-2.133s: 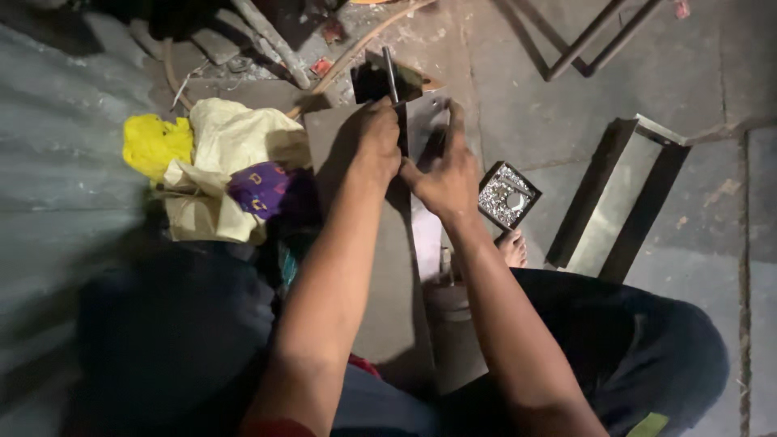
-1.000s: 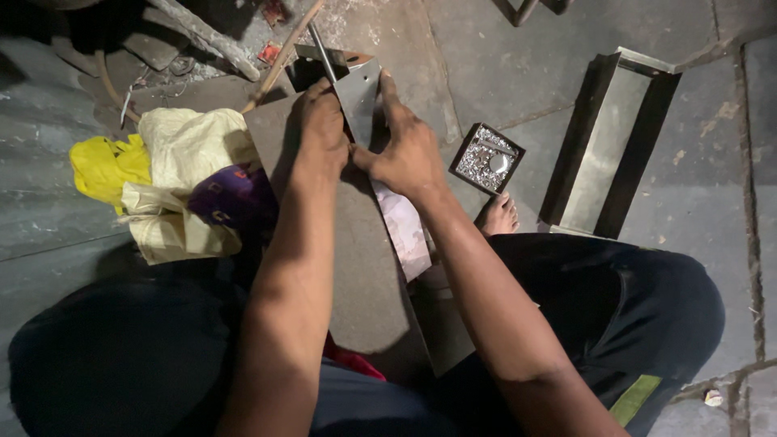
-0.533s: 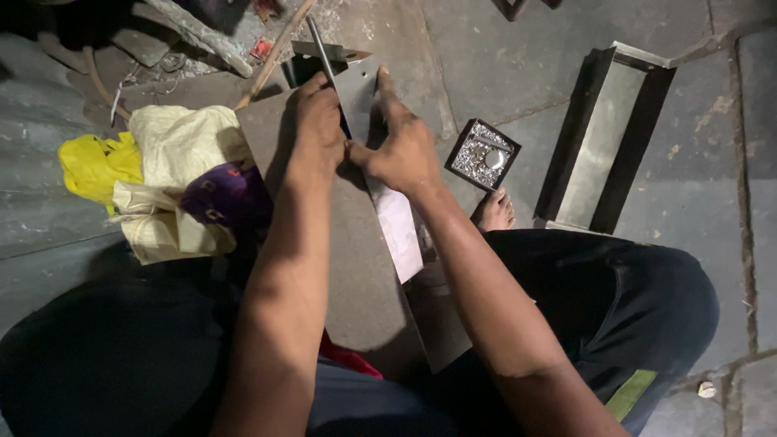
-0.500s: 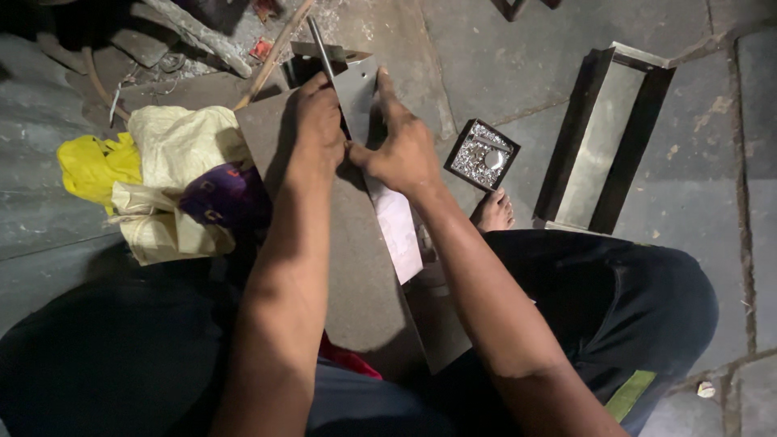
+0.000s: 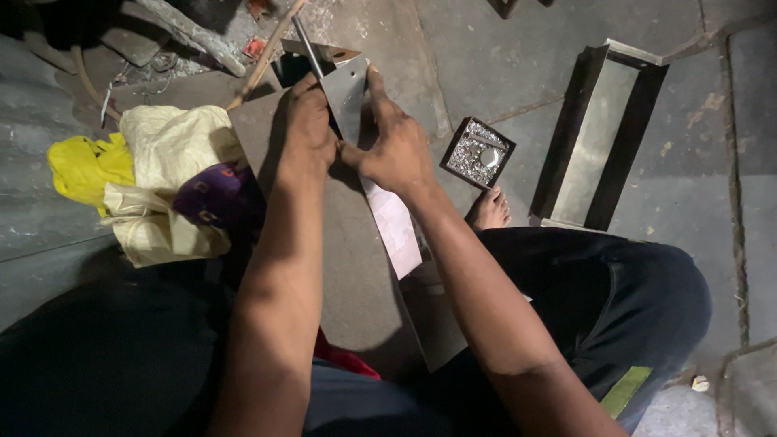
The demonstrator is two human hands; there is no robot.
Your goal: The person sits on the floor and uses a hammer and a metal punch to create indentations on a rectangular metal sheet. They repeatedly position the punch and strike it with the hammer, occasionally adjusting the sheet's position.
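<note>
The person sits on the grey stone floor (image 5: 502, 57) with a long flat sheet of grey metal (image 5: 356, 267) running from the lap out toward the far edge of the floor. The left hand (image 5: 307, 121) presses down on the far end of the sheet, its fingers (image 5: 301, 87) curled over something I cannot make out. The right hand (image 5: 396, 146) grips a small bright metal angle piece (image 5: 346, 89), thumb and fingers pinched on its edges, holding it upright against the sheet beside a thin steel rod (image 5: 306, 44).

The step in hand looks like lining the angle piece up with the sheet's end. As a judgement, the next move calls for keeping both pieces square and steady while they are marked or fixed; the left hand would have to hold firm so that nothing slips.

Just right of the hands lies a small square dark tray of shiny metal bits (image 5: 477, 151), near a bare foot (image 5: 490, 210). Farther right, a long open metal channel (image 5: 603, 137) lies well apart. To the left are a pale woven sack (image 5: 174, 146), a yellow cloth (image 5: 81, 166) and a purple cloth (image 5: 210, 194), touching the sheet's left edge. Rubble and a wooden stick (image 5: 263, 57) crowd the far end, leaving little room there.
</note>
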